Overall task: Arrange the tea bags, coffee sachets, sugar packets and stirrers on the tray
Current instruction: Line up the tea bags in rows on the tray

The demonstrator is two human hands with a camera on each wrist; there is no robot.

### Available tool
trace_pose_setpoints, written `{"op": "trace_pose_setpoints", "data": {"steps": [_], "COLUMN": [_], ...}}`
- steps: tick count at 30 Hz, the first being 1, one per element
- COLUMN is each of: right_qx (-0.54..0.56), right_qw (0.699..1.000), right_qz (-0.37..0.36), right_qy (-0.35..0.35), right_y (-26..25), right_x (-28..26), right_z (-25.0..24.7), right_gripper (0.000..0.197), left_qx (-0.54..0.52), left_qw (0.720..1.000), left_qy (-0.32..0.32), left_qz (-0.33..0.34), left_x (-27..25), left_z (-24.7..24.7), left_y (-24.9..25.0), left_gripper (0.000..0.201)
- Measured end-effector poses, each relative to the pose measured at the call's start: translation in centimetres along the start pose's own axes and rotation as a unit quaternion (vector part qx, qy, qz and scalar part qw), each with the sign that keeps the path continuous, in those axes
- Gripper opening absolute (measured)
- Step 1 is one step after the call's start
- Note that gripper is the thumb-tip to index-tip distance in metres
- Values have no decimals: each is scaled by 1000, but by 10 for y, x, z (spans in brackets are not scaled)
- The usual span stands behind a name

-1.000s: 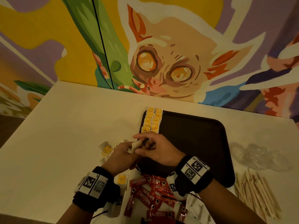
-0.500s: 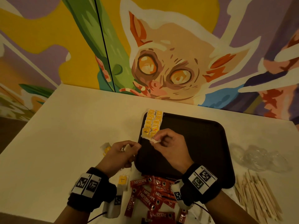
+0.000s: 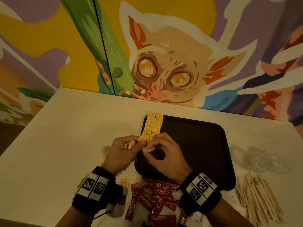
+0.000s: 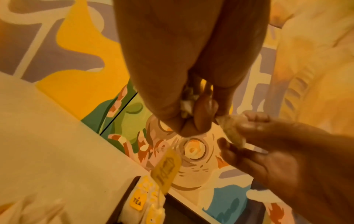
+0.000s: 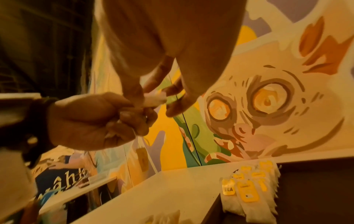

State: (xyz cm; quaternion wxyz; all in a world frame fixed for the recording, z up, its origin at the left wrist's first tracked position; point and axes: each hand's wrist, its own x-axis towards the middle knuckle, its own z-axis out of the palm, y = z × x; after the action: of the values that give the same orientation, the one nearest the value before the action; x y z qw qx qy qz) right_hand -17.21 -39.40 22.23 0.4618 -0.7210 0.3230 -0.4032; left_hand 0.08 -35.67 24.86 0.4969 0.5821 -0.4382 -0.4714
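Observation:
A black tray (image 3: 196, 145) lies on the white table, with two rows of yellow-tagged tea bags (image 3: 151, 125) along its left edge. Both hands meet just above the near end of those rows. My left hand (image 3: 131, 142) grips a small bundle of tea bags (image 4: 186, 104), and one yellow tag (image 4: 166, 168) dangles from it on a string. My right hand (image 3: 150, 147) pinches a single white tea bag (image 5: 154, 99) right against the left fingers. The tea bag rows (image 5: 247, 189) also show below in the right wrist view.
Red Nescafe coffee sachets (image 3: 152, 197) are heaped at the tray's near edge between my wrists. Wooden stirrers (image 3: 257, 197) lie at the right, with crumpled clear plastic (image 3: 262, 159) beyond them. Loose tea bags (image 3: 105, 150) lie left of the tray.
Half a second ago my right hand was at the near end of the tea bag rows, apart from the left. The hands have come together again, and the right pinches a bag at the left hand's bundle.

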Motion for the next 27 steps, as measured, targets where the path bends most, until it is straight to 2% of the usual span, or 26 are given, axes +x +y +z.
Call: {"op": "trace_pose_setpoints", "data": {"steps": [4,7,9,12,18,20,23,27], "right_qx": [38,22,-14,-31,-29,-13,-4,6], "right_qw": [998,995,995,995,995,995,992,988], "right_qz": [51,102,96,92,89,97,123,139], "right_qy": [16,-9,-31,-29,-24,-22,-31,-63], "right_y": [-11,-15,-15,-16,-21,-23,-22,-24], "right_x": [3,10,13,16,17,18,20,18], "right_z": [-5,-9,-8,-9,-14,-17,-21,-18], "right_gripper": [24,31,28,19,10,8,6,20], "left_qx": [133,174,212,259,279,276,273,270], "left_qw": [989,979,967,954,946,948,949,947], "left_qy": [-11,-28,-32,-23,-28,-25,-17,-29], "left_qz": [66,103,137,153,165,156,154,170], "left_x": [2,1,2,6,4,5,5,4], "left_z": [-8,-9,-10,-12,-12,-12,-12,-12], "left_y": [-4,-2,-2,-2,1,1,-2,0], "left_gripper": [9,11,14,6,8,3,10,19]}}
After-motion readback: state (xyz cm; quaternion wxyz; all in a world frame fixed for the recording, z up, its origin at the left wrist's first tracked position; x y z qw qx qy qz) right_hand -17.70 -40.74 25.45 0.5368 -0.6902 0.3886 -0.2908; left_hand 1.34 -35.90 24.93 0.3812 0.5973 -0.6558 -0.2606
